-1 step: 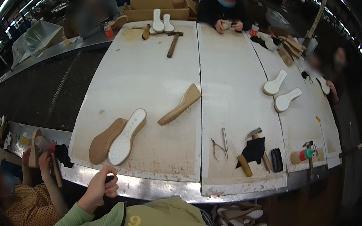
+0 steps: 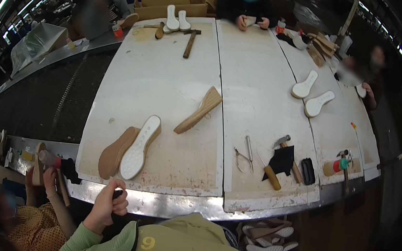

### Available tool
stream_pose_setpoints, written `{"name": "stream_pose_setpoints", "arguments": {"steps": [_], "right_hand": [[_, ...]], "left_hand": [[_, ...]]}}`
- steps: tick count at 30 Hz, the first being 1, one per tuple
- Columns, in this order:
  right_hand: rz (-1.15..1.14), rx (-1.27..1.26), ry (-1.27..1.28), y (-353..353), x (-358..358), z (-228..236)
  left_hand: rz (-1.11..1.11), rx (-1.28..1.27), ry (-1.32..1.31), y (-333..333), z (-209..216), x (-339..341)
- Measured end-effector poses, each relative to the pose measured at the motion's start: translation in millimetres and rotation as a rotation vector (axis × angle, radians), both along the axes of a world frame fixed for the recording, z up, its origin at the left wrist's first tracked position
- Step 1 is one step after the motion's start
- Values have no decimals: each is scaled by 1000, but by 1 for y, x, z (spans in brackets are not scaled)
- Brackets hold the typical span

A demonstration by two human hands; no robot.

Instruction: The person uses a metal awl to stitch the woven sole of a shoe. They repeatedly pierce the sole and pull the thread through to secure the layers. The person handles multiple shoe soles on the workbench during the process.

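My left hand is closed in front of the table's near edge. A small dark thing shows between its fingers, too little to make out. Just beyond the hand, two wedge shoe soles lie side by side: a tan one and one with a white tread facing up. Farther off to the right, a wood-coloured wedge sole rests on its side. My right hand is out of view.
On the right lie pliers, a wooden-handled tool, a hammer and black cloth. Another hammer sits at the far end. More soles are piled below the table. Co-workers sit around, one close at left.
The view has shifted slightly, so the table's things sit a little higher. At the far right, a co-worker's white sole has moved. My left hand keeps its closed pose.
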State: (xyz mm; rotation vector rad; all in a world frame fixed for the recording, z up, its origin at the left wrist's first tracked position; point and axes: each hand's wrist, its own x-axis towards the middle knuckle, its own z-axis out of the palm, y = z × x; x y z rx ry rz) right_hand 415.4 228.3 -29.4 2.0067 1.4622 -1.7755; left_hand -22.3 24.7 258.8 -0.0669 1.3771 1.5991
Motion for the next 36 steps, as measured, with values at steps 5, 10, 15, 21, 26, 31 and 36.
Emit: {"name": "stream_pose_setpoints", "arguments": {"steps": [5,10,15,21,26,31,36], "right_hand": [[-67,-23,-10,-29,29,0],[-114,-34,-6,-46,44,3],[-122,-34,-13,-52,53,8],[-59,-26,4,-38,51,11],[127,-61,13,-18,51,19],[1121,-63,254,44,23,66],[853,256,398,120,-141,207]], "left_hand": [[1,111,75,-1,40,-7],[19,197,148,2,70,-11],[-65,348,142,5,85,-11],[-92,581,100,-5,112,-8],[-87,745,141,-10,123,-4],[-277,928,188,31,138,-9],[-353,836,254,84,184,-2]]}}
